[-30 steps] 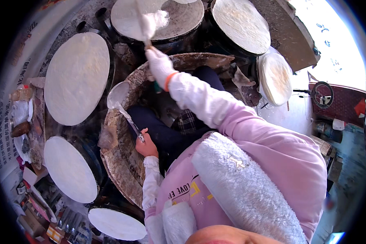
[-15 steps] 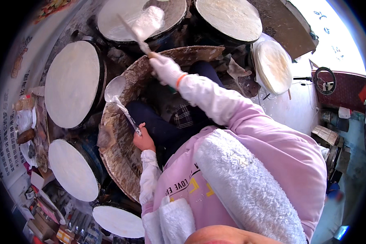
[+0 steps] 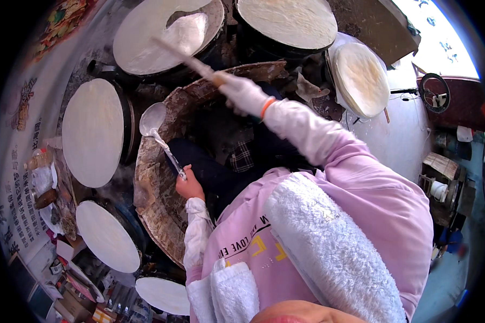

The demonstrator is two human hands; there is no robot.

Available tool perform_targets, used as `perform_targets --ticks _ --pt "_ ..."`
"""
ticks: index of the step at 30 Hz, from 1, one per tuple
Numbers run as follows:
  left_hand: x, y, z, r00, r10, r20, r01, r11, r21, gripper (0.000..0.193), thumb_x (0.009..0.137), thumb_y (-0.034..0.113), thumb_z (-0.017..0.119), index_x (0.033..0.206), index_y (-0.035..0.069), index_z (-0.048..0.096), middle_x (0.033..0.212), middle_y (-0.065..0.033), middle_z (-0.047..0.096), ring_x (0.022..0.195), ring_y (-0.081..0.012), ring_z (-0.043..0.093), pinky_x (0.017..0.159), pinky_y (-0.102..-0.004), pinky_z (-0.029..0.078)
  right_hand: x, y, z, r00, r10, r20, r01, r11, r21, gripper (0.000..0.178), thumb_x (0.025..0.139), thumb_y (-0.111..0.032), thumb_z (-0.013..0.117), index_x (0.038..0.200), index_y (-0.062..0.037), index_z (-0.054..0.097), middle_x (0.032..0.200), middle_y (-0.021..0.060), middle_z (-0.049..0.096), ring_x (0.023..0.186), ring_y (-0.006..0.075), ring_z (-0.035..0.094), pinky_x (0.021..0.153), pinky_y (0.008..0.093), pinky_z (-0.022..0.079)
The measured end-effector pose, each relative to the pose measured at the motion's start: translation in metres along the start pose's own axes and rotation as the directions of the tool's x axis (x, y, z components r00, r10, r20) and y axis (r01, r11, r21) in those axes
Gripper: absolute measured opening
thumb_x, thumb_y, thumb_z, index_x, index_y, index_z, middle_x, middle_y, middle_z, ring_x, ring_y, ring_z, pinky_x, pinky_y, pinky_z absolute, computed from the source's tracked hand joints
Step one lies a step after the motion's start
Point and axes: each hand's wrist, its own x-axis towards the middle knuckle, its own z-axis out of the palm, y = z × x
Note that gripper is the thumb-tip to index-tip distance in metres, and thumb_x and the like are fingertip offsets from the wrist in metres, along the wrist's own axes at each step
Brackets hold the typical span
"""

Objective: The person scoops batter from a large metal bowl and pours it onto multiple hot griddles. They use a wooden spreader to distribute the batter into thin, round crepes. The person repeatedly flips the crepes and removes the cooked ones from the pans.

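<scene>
My left hand [image 3: 191, 184], bare, is closed around the handle of a metal ladle [image 3: 152, 119] coated in white batter. The ladle's bowl rests over the left rim of a curved, crusted wooden surround. My right hand [image 3: 245, 95], in a white glove, grips the wooden handle of a long flat scraper [image 3: 187, 60], slightly blurred. Its blade reaches over the far round griddle [image 3: 215, 24]. A thick lump of white batter [image 3: 188, 33] lies there, touching or just beyond the blade; I cannot tell which. A thin white layer covers the griddle's left part, with darker surface showing at right.
More round griddles with white sheets stand around me: far right [image 3: 285, 21], left [image 3: 91, 132], lower left [image 3: 108, 237] and near left [image 3: 164, 295]. A stack of round pancakes [image 3: 360, 81] sits at right. Bottles and bags [image 3: 43, 175] crowd the left side.
My right hand and the scraper have shifted right and slightly nearer me. The left hand and ladle stay almost still. The whole view has turned a little.
</scene>
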Motion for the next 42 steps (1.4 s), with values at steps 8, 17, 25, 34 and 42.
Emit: perform_targets --ticks 8,17,25,34,42 --pt "0.004 0.010 0.013 0.999 0.043 0.027 -0.045 0.994 0.100 0.023 0.089 0.017 0.058 0.092 0.005 0.077 0.087 -0.0161 0.074 0.080 -0.0303 0.071 0.074 -0.0399 0.053 0.017 0.001 -0.060 0.956 -0.110 0.271 0.098 0.993 0.060 0.048 0.105 -0.030 0.046 0.152 -0.0313 0.039 0.069 0.0010 0.057 0.047 0.0090 0.053 0.042 0.0251 0.047" --pt "0.005 0.010 0.017 0.999 0.031 0.029 -0.035 0.988 0.150 0.023 0.086 0.018 0.058 0.090 0.007 0.078 0.087 -0.0162 0.073 0.079 -0.0330 0.070 0.073 -0.0416 0.053 0.049 0.001 -0.131 0.987 -0.129 0.098 0.141 0.981 -0.132 0.046 0.104 -0.030 0.046 0.150 -0.0321 0.042 0.064 0.0016 0.057 0.046 0.0116 0.056 0.039 0.0264 0.047" --pt "0.011 0.009 0.023 0.998 -0.001 0.061 -0.012 0.979 0.204 0.024 0.087 0.021 0.058 0.090 0.008 0.078 0.088 -0.0171 0.073 0.080 -0.0350 0.070 0.074 -0.0423 0.053 0.065 0.037 -0.125 0.985 -0.161 0.066 0.168 0.978 -0.121 0.047 0.105 -0.029 0.047 0.151 -0.0304 0.042 0.067 0.0003 0.058 0.046 0.0084 0.056 0.038 0.0246 0.048" --pt "0.014 0.016 0.020 0.996 0.022 0.084 -0.041 0.972 0.231 0.025 0.087 0.020 0.057 0.090 0.006 0.078 0.087 -0.0186 0.073 0.080 -0.0349 0.069 0.074 -0.0421 0.052 0.098 0.004 -0.070 0.684 -0.666 -0.298 0.214 0.573 -0.791 0.053 0.097 -0.019 0.053 0.147 -0.0313 0.040 0.083 0.0161 0.065 0.065 0.0355 0.067 0.054 0.0476 0.054" --pt "0.010 0.043 0.005 0.982 0.012 0.187 -0.042 0.987 0.156 0.025 0.089 0.015 0.057 0.100 0.001 0.074 0.096 -0.0166 0.073 0.087 -0.0300 0.069 0.079 -0.0391 0.052 0.187 -0.010 -0.080 0.711 -0.525 -0.469 0.280 0.822 -0.496 0.036 0.099 -0.023 0.050 0.135 -0.0197 0.052 0.087 0.0236 0.067 0.084 0.0444 0.065 0.071 0.0529 0.051"
